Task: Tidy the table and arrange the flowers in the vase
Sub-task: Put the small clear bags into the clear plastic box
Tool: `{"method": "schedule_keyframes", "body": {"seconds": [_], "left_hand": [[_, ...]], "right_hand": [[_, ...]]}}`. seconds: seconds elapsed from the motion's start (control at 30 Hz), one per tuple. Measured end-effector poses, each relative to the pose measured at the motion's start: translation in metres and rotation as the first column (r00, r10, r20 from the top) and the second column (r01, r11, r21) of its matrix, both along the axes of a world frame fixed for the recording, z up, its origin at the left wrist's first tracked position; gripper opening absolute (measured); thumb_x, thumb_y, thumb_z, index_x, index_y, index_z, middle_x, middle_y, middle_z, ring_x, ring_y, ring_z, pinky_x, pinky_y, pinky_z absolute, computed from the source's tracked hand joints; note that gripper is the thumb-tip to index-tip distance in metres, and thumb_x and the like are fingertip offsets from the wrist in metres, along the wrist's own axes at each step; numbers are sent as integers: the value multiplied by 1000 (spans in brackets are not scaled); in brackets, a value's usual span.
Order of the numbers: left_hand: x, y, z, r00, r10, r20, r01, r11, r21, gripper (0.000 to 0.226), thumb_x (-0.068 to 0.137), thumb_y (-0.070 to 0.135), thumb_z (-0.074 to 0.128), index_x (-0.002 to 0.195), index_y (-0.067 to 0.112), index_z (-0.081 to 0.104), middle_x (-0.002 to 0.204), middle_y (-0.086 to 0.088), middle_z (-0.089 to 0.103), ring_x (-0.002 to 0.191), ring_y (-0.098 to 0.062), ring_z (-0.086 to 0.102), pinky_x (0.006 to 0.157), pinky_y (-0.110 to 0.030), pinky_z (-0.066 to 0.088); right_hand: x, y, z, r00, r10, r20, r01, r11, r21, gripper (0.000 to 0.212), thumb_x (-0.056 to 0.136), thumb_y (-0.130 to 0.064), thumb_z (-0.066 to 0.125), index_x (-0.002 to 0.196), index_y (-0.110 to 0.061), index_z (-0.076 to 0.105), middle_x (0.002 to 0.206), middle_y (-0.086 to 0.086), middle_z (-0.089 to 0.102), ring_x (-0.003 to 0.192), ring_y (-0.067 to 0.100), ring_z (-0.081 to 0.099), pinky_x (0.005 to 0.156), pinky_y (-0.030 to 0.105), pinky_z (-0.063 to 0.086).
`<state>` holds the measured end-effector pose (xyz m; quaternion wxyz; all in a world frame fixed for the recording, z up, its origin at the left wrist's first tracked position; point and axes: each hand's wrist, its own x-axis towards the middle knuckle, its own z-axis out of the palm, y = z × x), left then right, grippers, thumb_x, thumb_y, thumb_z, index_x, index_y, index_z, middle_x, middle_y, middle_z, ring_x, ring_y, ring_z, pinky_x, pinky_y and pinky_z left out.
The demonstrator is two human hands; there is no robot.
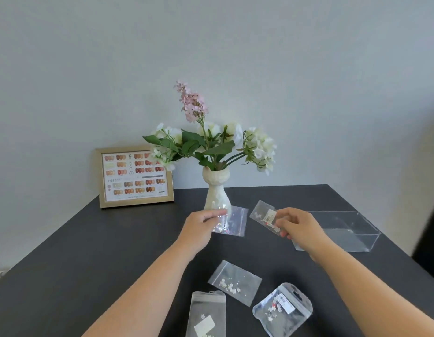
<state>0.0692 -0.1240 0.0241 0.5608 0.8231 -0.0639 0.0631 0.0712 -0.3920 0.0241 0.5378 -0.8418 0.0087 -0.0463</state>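
Observation:
A white vase (216, 190) stands at the back middle of the black table (94, 254), holding white flowers (259, 147) and a tall pink sprig (192, 102). My left hand (201, 226) pinches a clear bag of iridescent flakes (233, 223) just in front of the vase. To its right, my right hand (296, 226) grips a small clear labelled bag (263, 214) with tiny white pieces, lifted off the table. Three more clear bags lie near me: a zip bag of white flowers (235, 280), a hang-hole pouch (207, 312) and a rounded pouch (282, 310).
A gold-framed nail colour chart (135, 176) leans against the wall at the back left. A clear plastic box (345, 231) lies at the right, behind my right hand. A dark object (430, 234) stands beyond the table's right edge.

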Motion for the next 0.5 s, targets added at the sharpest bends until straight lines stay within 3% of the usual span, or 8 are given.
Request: {"method": "schedule_keyframes", "body": {"seconds": [0.1, 0.17, 0.27, 0.37, 0.43, 0.5], "left_hand": [[12, -45, 6, 996, -88, 24, 89, 995, -48, 28, 98, 25, 59, 102, 49, 74, 116, 25, 63, 110, -5, 55, 84, -8, 40], [19, -85, 14, 990, -123, 71, 126, 991, -45, 30, 94, 26, 65, 97, 54, 73, 102, 22, 68, 92, -1, 58, 70, -6, 47], [28, -134, 19, 981, -166, 99, 174, 982, -71, 33, 92, 23, 66, 94, 55, 73, 91, 11, 70, 76, -1, 60, 69, -10, 51], [37, -147, 17, 976, -182, 120, 187, 982, -35, 32, 95, 21, 61, 106, 49, 71, 85, 22, 65, 73, 5, 61, 66, -6, 45], [43, -169, 15, 968, -228, 101, 225, 974, 36, 31, 97, 20, 57, 116, 40, 71, 96, 26, 64, 85, 15, 60, 68, 0, 40], [47, -191, 11, 959, -277, 59, 270, 958, 98, 31, 99, 20, 54, 121, 35, 70, 109, 24, 65, 106, 7, 60, 76, 0, 40]], "right_hand": [[-3, -45, 6, 993, -85, 80, 82, 996, 40, 20, 88, -15, 61, 94, -31, 71, 75, -7, 73, 70, 12, 69, 72, 32, 56], [-6, -82, 11, 970, -198, 141, 182, 976, 117, 22, 86, -16, 60, 92, -33, 73, 77, -5, 73, 75, 17, 68, 75, 35, 53], [-5, -120, 17, 918, -357, 175, 312, 920, 238, 25, 85, -18, 59, 88, -40, 71, 79, -4, 74, 81, 22, 66, 78, 42, 51], [-1, -115, 19, 900, -391, 192, 329, 899, 289, 28, 86, -18, 59, 83, -44, 69, 80, -1, 72, 72, 20, 60, 65, 40, 46], [-4, -124, 20, 883, -421, 207, 357, 889, 286, 29, 88, -20, 57, 82, -46, 68, 81, -2, 72, 73, 20, 60, 63, 41, 50], [-5, -136, 19, 878, -422, 225, 370, 898, 240, 30, 90, -18, 55, 81, -43, 69, 77, -8, 72, 75, 19, 63, 67, 43, 55]]}}
